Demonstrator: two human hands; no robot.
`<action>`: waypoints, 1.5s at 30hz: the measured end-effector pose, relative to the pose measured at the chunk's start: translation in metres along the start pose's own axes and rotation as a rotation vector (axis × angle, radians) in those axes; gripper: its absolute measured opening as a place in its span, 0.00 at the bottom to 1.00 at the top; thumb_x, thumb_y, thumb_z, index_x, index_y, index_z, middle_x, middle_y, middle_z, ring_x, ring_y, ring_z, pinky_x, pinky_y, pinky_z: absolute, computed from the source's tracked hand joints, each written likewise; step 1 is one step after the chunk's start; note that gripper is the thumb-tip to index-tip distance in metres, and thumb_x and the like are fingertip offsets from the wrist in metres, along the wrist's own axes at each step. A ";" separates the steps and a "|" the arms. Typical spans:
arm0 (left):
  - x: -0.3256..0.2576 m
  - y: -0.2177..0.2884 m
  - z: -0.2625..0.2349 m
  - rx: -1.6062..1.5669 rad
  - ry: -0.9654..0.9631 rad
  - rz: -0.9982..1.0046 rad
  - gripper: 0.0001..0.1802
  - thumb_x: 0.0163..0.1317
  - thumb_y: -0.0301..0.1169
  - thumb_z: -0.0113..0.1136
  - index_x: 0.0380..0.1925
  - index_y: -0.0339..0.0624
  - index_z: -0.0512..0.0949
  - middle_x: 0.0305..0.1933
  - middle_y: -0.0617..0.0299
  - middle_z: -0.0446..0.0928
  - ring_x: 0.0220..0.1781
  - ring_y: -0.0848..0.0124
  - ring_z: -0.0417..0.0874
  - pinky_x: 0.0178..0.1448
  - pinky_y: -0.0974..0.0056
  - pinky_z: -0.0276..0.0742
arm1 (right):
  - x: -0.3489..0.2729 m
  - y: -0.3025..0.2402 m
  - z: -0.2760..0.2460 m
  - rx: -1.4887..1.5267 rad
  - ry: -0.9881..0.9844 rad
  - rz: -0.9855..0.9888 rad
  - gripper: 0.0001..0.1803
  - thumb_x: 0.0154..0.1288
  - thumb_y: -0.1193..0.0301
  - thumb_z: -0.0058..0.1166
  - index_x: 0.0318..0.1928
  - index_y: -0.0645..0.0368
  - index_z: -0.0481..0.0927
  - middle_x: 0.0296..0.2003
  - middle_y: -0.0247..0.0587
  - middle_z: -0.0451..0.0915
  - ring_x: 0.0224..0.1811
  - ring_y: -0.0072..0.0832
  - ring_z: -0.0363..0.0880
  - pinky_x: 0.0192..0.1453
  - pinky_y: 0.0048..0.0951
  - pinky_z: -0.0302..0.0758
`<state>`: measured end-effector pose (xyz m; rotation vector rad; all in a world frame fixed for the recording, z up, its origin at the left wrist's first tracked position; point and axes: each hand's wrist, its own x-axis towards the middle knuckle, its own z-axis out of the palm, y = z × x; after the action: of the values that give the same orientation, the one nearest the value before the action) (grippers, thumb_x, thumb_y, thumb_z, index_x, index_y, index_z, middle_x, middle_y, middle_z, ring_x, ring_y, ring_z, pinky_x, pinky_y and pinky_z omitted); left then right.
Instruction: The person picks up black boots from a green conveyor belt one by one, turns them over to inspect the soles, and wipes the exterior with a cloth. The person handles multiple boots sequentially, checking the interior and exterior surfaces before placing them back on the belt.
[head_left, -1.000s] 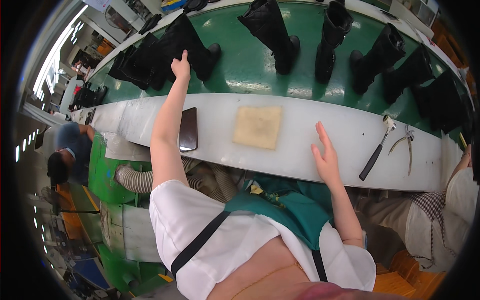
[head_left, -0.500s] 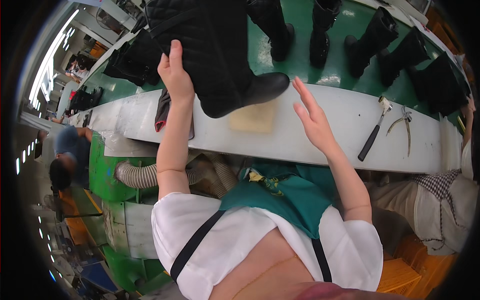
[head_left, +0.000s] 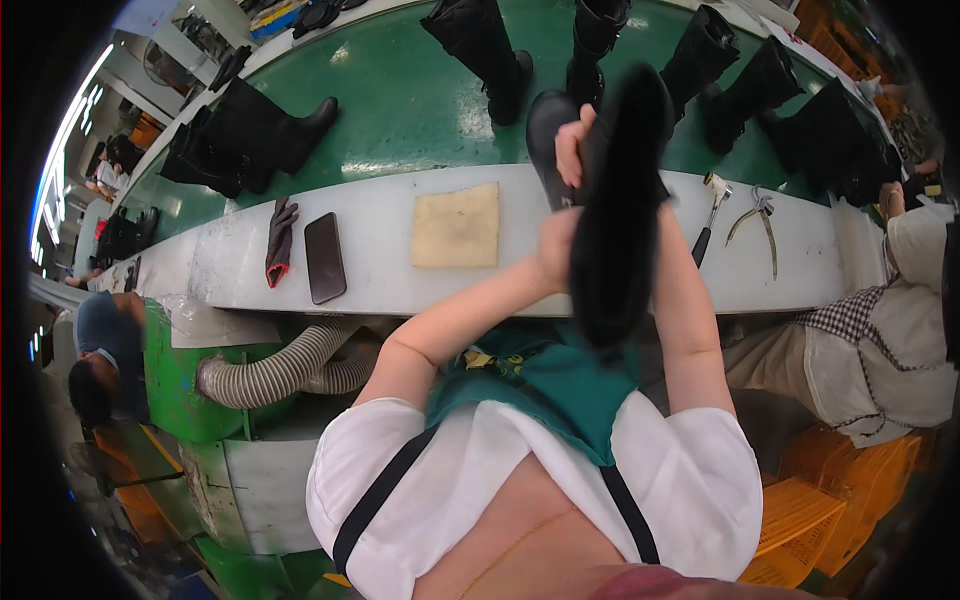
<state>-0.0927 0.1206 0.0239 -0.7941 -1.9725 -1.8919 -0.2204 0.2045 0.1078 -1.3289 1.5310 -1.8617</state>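
Note:
Between my two hands a black boot [head_left: 618,215] is raised over the white worktop edge, its long dark part blurred and turned toward me. Its rounded toe [head_left: 549,125] shows beyond, at the left. My left hand [head_left: 557,248] presses against the boot's left side, its fingers partly hidden behind it. Curled fingers, seemingly of my right hand [head_left: 572,150], wrap around the boot from behind; that hand's palm is hidden. A beige square pad [head_left: 456,228] lies on the worktop left of the boot. Right of it lie a hammer [head_left: 711,215] and pincers [head_left: 763,222].
Several black boots [head_left: 490,60] stand on the green table [head_left: 395,100] behind the white worktop [head_left: 375,200]. A dark glove [head_left: 281,240] and a phone [head_left: 324,258] lie left. A ribbed hose [head_left: 270,375] runs below. Co-workers [head_left: 110,340] are at both sides.
The boot has swung right and turned from side-on to its long dark part facing me. My left hand has moved right with it, and my right hand has come onto it. Pad, phone and glove are uncovered.

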 end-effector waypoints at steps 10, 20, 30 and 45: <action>-0.020 0.021 -0.005 0.448 0.172 0.381 0.10 0.57 0.32 0.61 0.39 0.43 0.78 0.31 0.63 0.77 0.24 0.71 0.75 0.29 0.68 0.72 | -0.036 0.001 -0.001 0.021 -0.393 -0.368 0.32 0.74 0.55 0.24 0.13 0.49 0.68 0.13 0.26 0.73 0.16 0.24 0.72 0.35 0.26 0.66; -0.015 0.006 -0.040 -0.080 0.515 -0.329 0.27 0.72 0.39 0.39 0.68 0.43 0.54 0.67 0.51 0.59 0.60 0.66 0.70 0.57 0.62 0.71 | -0.062 0.017 -0.035 0.221 -0.579 -0.525 0.17 0.51 0.50 0.62 0.23 0.46 0.72 0.21 0.23 0.77 0.24 0.24 0.76 0.45 0.30 0.65; -0.002 0.006 -0.027 -0.114 0.414 -0.300 0.28 0.72 0.39 0.39 0.69 0.42 0.52 0.68 0.52 0.58 0.65 0.65 0.65 0.62 0.60 0.67 | -0.071 0.017 -0.045 0.261 -0.575 -0.523 0.16 0.58 0.54 0.57 0.21 0.48 0.74 0.23 0.24 0.78 0.25 0.25 0.77 0.46 0.30 0.65; -0.015 -0.009 -0.006 -0.141 0.379 -0.490 0.32 0.73 0.50 0.30 0.67 0.39 0.54 0.64 0.55 0.63 0.63 0.67 0.67 0.64 0.60 0.64 | -0.082 -0.011 -0.009 0.129 -0.278 -0.472 0.27 0.64 0.59 0.33 0.07 0.51 0.62 0.06 0.28 0.68 0.09 0.24 0.66 0.30 0.28 0.65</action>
<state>-0.0868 0.1117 0.0086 0.0449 -1.9171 -2.2565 -0.1857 0.2765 0.0839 -1.9135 0.9989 -1.8895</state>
